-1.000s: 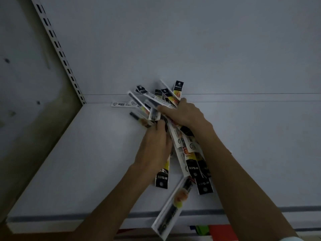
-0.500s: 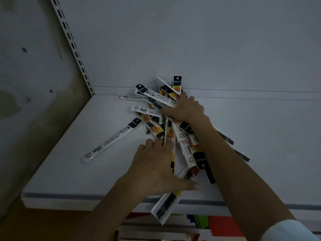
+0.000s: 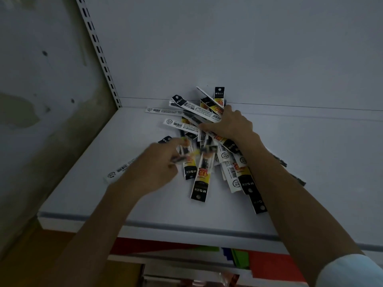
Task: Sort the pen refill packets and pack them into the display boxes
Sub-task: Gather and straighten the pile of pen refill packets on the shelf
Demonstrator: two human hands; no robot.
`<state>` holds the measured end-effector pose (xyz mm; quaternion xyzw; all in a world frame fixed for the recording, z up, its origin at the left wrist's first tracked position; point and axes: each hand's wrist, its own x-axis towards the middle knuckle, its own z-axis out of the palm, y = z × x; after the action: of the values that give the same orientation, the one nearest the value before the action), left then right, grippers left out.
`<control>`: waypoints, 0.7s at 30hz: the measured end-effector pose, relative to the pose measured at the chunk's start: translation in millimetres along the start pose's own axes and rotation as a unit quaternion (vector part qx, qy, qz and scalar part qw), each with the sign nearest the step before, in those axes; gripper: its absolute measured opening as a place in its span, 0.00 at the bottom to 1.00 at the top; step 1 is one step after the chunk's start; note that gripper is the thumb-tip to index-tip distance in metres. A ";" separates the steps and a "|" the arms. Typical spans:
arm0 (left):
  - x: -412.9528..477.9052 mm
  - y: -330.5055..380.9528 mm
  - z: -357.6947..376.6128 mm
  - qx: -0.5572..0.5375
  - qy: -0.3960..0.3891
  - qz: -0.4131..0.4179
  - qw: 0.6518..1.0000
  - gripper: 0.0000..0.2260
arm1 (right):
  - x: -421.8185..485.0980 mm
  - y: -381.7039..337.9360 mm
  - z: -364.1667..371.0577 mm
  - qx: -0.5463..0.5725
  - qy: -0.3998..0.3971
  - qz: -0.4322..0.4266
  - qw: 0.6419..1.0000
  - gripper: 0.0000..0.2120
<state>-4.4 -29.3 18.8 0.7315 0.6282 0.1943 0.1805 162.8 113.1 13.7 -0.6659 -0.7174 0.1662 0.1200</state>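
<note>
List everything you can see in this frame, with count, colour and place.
Shelf: one, white, middle of view.
Packets: a pile, too overlapped to count; white, black and yellow; towards the back of the shelf.
Stray packet: one, white, on the shelf left of the pile.
Back panel: one, pale grey, behind the shelf.
Slotted upright: one, pale with dark slots, back left corner.
Wall: one, stained grey-beige, far left.
Coloured goods: count unclear; red, green, blue; below the shelf.
Sleeve: one, white, bottom right.
Left hand: blurred, at the pile's left edge; grip unclear.
Right hand: on top of the pile, fingers bent; grip unclear.
</note>
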 end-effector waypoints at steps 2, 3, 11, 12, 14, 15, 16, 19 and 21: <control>11.0 -17.5 -7.3 0.042 0.099 -0.014 0.994 0.14 | 1.0 1.0 0.3 0.000 0.001 -0.001 1.000 0.49; 16.9 -26.7 -7.8 0.062 0.139 -0.034 0.988 0.09 | 1.2 0.9 0.6 -0.001 0.002 -0.001 1.000 0.49; 45.5 -12.1 13.1 0.179 0.003 -0.262 0.948 0.42 | 1.7 0.1 3.3 -0.002 0.015 0.002 1.000 0.48; 47.3 -6.9 15.8 0.168 0.002 -0.250 0.953 0.42 | 1.6 0.0 3.6 -0.004 0.017 0.003 1.000 0.48; 50.2 1.5 20.4 0.108 -0.003 -0.233 0.967 0.34 | 0.8 -0.6 2.8 -0.002 0.014 0.006 1.000 0.49; 50.6 5.0 21.2 0.072 -0.006 -0.217 0.973 0.26 | -0.1 -0.8 2.0 0.005 0.006 0.007 1.000 0.50; 51.2 6.7 21.8 0.048 -0.006 -0.197 0.979 0.18 | -1.2 -1.4 1.0 0.011 -0.008 0.007 1.000 0.53; 51.2 2.2 19.6 0.042 0.001 -0.154 0.987 0.14 | -5.0 -5.7 0.3 -0.020 -0.051 -0.006 0.998 0.59; 49.9 -5.3 15.2 0.043 0.002 -0.160 0.986 0.16 | -5.1 -8.2 -0.1 -0.041 -0.062 -0.028 0.997 0.56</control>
<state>5.6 20.5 5.9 0.6280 0.7455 0.1373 0.1759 155.8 107.6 17.3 -0.6382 -0.7481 0.1739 0.0527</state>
